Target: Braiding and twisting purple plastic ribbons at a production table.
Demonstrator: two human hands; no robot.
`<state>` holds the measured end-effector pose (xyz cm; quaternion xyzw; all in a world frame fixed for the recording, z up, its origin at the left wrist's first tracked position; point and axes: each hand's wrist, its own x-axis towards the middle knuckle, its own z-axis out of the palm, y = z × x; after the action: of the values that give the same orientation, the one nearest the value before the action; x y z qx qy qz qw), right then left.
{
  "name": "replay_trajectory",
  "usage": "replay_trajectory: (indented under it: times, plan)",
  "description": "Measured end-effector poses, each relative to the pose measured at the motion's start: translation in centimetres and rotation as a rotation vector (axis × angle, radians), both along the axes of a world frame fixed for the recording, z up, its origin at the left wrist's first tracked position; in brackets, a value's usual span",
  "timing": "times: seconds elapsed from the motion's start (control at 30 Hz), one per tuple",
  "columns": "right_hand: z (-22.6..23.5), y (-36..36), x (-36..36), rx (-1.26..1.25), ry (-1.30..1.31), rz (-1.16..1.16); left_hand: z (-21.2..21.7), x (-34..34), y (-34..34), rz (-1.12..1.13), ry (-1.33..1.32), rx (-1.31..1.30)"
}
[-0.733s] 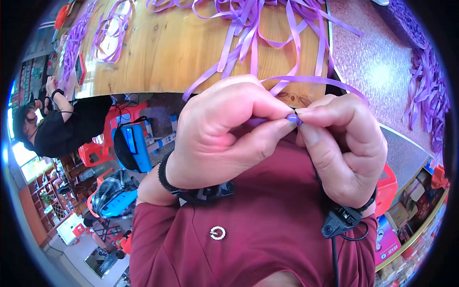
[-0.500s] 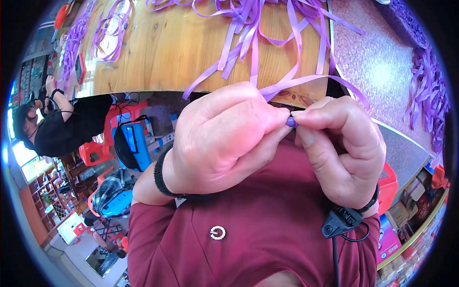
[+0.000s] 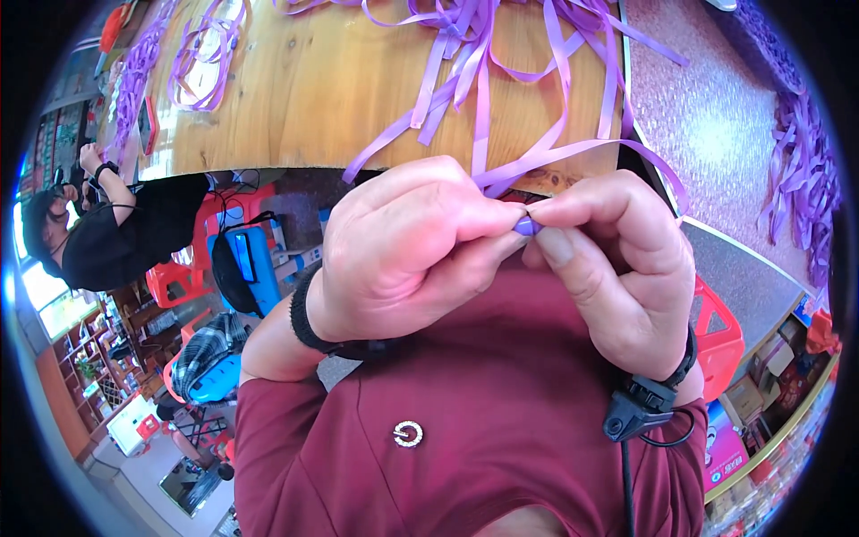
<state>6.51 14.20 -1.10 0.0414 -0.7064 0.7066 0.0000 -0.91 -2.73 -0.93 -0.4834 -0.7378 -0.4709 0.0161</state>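
Note:
In front of my chest, my left hand point(image 3: 403, 246) and my right hand point(image 3: 631, 268) meet fingertip to fingertip. Both pinch a small shiny purple piece point(image 3: 526, 226), mostly covered by fingers, so its exact kind is unclear. Just beyond my knuckles, a loose purple ribbon point(image 3: 577, 154) curves past the table edge; whether it joins the pinched piece cannot be made out. More purple ribbons point(image 3: 483, 63) lie tangled on the wooden table point(image 3: 295, 98) ahead.
A looped bundle of purple ribbon point(image 3: 199, 76) lies at the table's far left. At right, a speckled surface point(image 3: 698, 116) bears a ribbon heap point(image 3: 799, 170). A person in black point(image 3: 134, 233) works at left, near red stools point(image 3: 174, 282) and a blue bag point(image 3: 255, 264).
Both hands have shifted slightly left with the purple piece still pinched between them. More of the piece shows between the fingertips. The ribbons on the table look nearly the same.

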Motion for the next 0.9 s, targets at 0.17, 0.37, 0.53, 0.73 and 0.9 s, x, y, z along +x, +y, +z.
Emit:
replay_trajectory:
  times: [0.17,0.37,0.53,0.73,0.9]
  plan:
    - [0.2,-0.2,0.2,-0.136,-0.096,-0.017,0.0,0.5,0.1,0.073,0.001,0.046]
    - [-0.4,0.5,-0.1,0.042,0.129,-0.016,-0.1,0.6,0.1,0.085,-0.046,0.038]
    - [-0.5,0.6,-0.1,0.012,0.139,-0.004,0.1,0.6,-0.3,0.047,-0.232,0.004]
    - [0.0,0.6,-0.2,0.026,0.108,0.005,0.3,0.6,-0.7,0.019,-0.668,0.012]
    - [0.6,0.6,-0.6,0.312,0.289,0.015,0.3,0.6,-1.0,0.003,-0.818,0.004]
